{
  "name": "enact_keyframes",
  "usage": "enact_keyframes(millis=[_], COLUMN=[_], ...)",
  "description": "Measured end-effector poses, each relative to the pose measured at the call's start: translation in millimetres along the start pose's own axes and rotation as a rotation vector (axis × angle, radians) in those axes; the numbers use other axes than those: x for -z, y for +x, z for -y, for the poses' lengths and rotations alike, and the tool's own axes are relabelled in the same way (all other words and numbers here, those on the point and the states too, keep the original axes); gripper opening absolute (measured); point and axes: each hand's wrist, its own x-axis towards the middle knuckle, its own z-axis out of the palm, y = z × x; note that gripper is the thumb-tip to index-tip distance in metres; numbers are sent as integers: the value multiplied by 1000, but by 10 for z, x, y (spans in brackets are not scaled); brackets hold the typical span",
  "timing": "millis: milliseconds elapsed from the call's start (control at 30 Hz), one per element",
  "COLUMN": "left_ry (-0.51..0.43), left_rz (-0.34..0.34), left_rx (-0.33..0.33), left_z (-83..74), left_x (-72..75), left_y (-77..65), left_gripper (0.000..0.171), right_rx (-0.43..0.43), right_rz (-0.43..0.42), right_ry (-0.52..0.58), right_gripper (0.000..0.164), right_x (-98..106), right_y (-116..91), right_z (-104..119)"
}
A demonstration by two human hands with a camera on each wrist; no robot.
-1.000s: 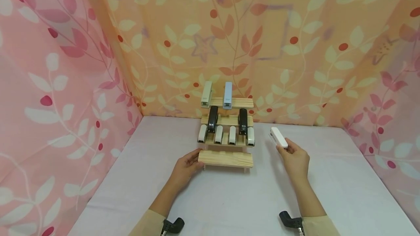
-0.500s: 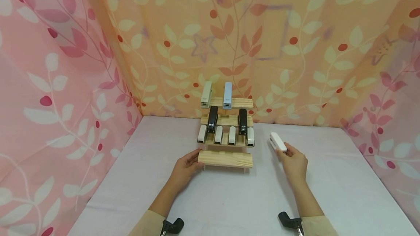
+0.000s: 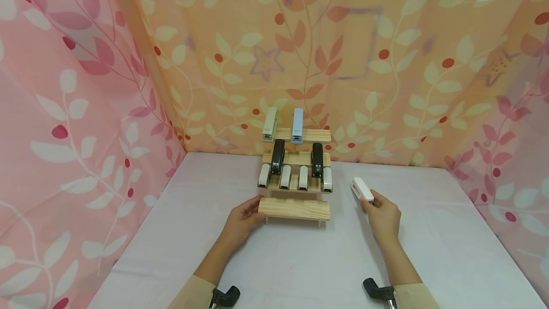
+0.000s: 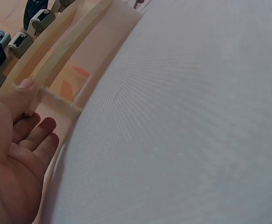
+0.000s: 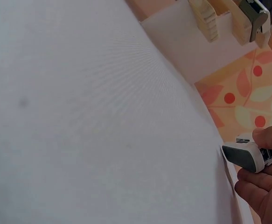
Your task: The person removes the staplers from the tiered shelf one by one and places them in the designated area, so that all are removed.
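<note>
A tiered wooden display rack (image 3: 296, 209) stands at the middle of the table. My left hand (image 3: 241, 223) grips the left end of its lowest shelf; in the left wrist view the thumb (image 4: 26, 84) lies on top of the board, with fingers below. To the right of the rack, my right hand (image 3: 383, 218) holds a white stapler (image 3: 362, 189) between thumb and fingers. Its dark end (image 5: 240, 157) shows in the right wrist view. Higher on the rack sit several small white staplers (image 3: 303, 178), two black staplers (image 3: 317, 159), a pale green one (image 3: 269, 123) and a light blue one (image 3: 298, 125).
The table (image 3: 171, 252) has a white cloth over it. An orange leaf-patterned curtain (image 3: 364, 85) hangs close behind the rack, and pink curtains (image 3: 64, 156) flank the table.
My right hand has drifted slightly down and left with the white stapler. The left hand keeps its grip on the lowest shelf, and the rack has not visibly moved.
</note>
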Motion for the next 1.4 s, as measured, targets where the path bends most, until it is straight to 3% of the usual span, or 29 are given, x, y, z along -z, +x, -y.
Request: enact_keyframes(millis=[267,567,967,1400], left_ry=[-4,13,18,10], left_rz=[6,4,-5,-12], left_rx=[-5,1,2,23], left_z=[34,5,-17,-35], left_x=[2,9,6,-3], left_y=[6,0,-2,3], left_gripper=[62,62,60,59], right_rx=[46,154,179,197], right_rz=[-1,41,55,101], right_ry=[-40,-222,-336,-366], right_gripper=[53,54,61,62], right_x=[0,-40,-62,-55], right_y=[-15,-7,-43,-29], right_z=[-24,-52,-62,-47])
